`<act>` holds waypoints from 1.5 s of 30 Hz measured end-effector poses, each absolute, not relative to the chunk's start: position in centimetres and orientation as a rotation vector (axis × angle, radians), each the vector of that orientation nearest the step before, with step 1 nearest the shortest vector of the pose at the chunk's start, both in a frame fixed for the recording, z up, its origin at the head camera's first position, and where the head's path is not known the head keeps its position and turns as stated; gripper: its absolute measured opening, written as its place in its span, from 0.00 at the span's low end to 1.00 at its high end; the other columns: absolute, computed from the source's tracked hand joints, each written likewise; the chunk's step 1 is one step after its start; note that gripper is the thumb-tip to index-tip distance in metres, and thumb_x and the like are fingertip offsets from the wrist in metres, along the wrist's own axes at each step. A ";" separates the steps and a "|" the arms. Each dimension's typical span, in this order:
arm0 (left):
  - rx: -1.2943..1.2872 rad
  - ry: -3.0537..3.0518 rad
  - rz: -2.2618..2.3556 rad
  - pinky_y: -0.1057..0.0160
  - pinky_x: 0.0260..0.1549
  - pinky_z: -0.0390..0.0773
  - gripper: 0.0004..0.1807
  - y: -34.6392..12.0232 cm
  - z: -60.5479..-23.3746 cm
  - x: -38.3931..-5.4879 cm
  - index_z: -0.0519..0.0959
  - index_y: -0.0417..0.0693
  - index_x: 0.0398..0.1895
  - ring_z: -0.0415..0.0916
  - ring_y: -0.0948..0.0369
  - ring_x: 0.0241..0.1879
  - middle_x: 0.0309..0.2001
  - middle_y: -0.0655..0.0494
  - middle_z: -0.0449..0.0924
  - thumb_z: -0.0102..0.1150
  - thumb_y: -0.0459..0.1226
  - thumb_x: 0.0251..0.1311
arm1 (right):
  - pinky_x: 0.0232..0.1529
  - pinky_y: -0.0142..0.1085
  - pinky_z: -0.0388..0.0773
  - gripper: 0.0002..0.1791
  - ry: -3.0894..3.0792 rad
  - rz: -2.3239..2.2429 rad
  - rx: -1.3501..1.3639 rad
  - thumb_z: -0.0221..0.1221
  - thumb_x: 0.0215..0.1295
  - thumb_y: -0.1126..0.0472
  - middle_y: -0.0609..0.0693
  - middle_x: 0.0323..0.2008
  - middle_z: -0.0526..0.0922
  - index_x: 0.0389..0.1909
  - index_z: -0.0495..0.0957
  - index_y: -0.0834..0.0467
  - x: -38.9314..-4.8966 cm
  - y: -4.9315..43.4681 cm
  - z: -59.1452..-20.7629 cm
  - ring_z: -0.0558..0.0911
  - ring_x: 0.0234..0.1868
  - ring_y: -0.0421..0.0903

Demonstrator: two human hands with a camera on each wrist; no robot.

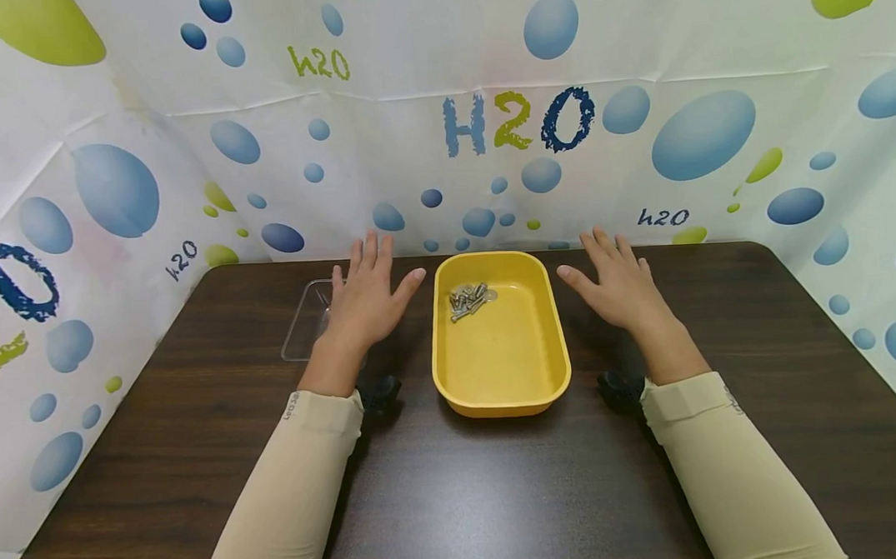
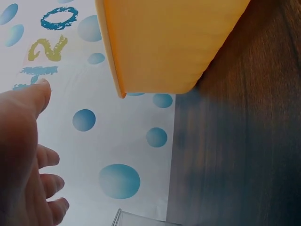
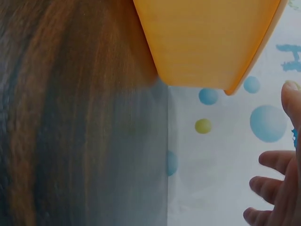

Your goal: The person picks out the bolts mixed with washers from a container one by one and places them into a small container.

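A yellow tray (image 1: 502,360) stands on the dark table between the two hands. Inside, toward its far left, lies a small pile of metal screws (image 1: 467,302), with what looks like a few round washers (image 1: 490,295) beside them. To the left of the tray is the left hand (image 1: 369,295), fingers spread and holding nothing. It is above the near side of a clear plastic container (image 1: 300,332), partly covering it. The right hand (image 1: 619,282) is on the tray's other side, also spread and holding nothing. Both wrist views show a gap between hand and tray.
The dark wooden table (image 1: 517,493) ends at the back against a white sheet (image 1: 413,173) printed with blue and green drops. This sheet also runs along the left and right sides. A dark wrist device (image 1: 380,395) is under each wrist.
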State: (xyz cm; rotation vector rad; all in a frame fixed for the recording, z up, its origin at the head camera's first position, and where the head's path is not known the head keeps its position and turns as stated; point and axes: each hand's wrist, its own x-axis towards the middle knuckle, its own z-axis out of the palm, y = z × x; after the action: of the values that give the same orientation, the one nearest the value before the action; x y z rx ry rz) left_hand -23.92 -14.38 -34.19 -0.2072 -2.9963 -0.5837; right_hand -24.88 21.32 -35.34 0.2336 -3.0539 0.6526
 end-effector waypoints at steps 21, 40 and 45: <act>-0.180 -2.799 -0.682 0.43 0.69 0.60 0.37 -13.6 -32.9 -23.3 0.59 0.53 0.76 0.58 0.48 0.73 0.75 0.49 0.60 0.43 0.60 0.70 | 0.70 0.60 0.58 0.35 -2.801 0.728 0.278 0.51 0.70 0.36 0.58 0.70 0.68 0.69 0.69 0.55 -25.0 20.3 -34.7 0.63 0.72 0.60; -0.402 -2.964 -0.906 0.47 0.70 0.62 0.33 -12.7 -31.7 -20.6 0.66 0.49 0.72 0.60 0.52 0.72 0.72 0.51 0.66 0.51 0.55 0.70 | 0.59 0.57 0.74 0.26 -2.687 0.829 0.386 0.55 0.70 0.43 0.59 0.58 0.79 0.59 0.79 0.57 -24.2 18.8 -31.4 0.77 0.56 0.58; -0.476 -3.068 -0.870 0.46 0.70 0.60 0.37 -12.7 -32.3 -19.3 0.63 0.47 0.74 0.57 0.51 0.74 0.74 0.50 0.61 0.51 0.57 0.68 | 0.57 0.55 0.76 0.25 -2.679 0.834 0.428 0.55 0.71 0.44 0.57 0.56 0.81 0.58 0.80 0.57 -24.1 17.3 -30.1 0.77 0.56 0.56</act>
State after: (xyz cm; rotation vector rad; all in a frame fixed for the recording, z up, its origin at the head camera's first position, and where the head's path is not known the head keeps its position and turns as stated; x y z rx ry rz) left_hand -19.30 -12.68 -32.25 -0.4760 -3.0676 -0.8698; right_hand -24.12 17.32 -30.08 0.4276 -2.6790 0.8343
